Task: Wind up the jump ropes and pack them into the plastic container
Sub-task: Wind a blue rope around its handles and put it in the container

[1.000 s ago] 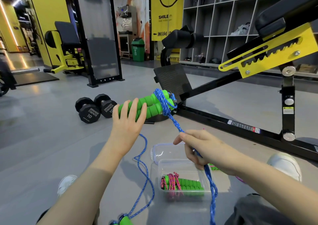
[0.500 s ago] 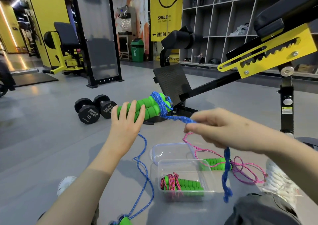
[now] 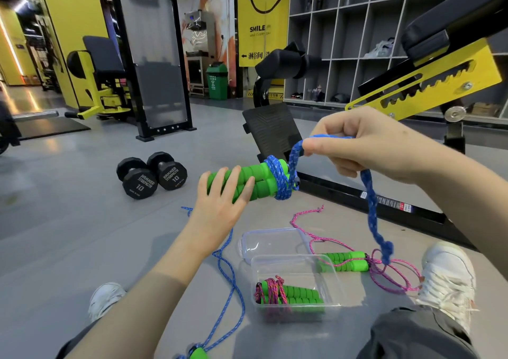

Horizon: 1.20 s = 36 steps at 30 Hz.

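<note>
Looking down past our arms, we lose the palm side of our left hand [image 3: 220, 202], which wraps the near ends of the paired green foam handles [image 3: 255, 178], so we see only the fingers curled over them. Our right hand [image 3: 365, 149] closes in a pinch on the blue jump rope [image 3: 280, 180], and the strand vanishes inside the fist before dropping out the far side. One more green handle tip [image 3: 198, 353] is cut off by the bottom edge.

That blue rope is flecked with white and coils tightly several times round the right end of the handles, held in the air above the floor. Its loose tail [image 3: 374, 215] hangs from the right hand and ends in a knot; another slack length trails down the floor to our left.

Below, between our white shoes, the clear plastic container [image 3: 334, 281] stands open with its lid [image 3: 270, 242] lying just behind it. Inside lies a wound pink jump rope [image 3: 288, 294] on ribbed green handles. Just right of the container a second pink rope [image 3: 384, 273] lies unwound, its green handles side by side.

We sit on a smooth grey gym floor [image 3: 82, 221]. Two black dumbbells [image 3: 151, 174] marked 10 rest to the far left, a black and yellow bench frame [image 3: 428, 83] rises at right, and grey cubby shelves and a yellow smiley banner [image 3: 264, 15] stand beyond.
</note>
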Each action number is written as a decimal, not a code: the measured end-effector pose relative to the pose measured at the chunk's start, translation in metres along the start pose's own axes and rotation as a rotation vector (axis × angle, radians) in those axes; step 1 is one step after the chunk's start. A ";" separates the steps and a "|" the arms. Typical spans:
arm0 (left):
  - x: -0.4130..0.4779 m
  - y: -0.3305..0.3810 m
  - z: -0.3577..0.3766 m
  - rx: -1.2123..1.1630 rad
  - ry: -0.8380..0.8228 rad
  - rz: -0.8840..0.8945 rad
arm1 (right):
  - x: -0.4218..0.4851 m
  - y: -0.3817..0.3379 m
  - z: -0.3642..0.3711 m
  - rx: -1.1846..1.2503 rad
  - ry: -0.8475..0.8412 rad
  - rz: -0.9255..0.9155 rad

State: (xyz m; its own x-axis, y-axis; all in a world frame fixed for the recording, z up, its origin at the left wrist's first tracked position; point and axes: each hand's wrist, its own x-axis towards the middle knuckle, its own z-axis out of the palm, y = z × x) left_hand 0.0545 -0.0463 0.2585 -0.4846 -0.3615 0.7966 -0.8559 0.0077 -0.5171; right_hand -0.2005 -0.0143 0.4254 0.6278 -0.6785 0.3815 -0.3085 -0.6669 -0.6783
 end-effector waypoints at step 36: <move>0.030 0.022 -0.032 -0.180 0.243 -0.051 | -0.005 0.104 0.092 0.893 0.123 0.458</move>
State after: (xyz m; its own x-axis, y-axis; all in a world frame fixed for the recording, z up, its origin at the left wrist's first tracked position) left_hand 0.0155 -0.0272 0.2809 -0.4503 -0.1322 0.8830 -0.8882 0.1677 -0.4278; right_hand -0.1697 -0.0516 0.2954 0.4891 -0.8722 -0.0054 0.1778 0.1058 -0.9784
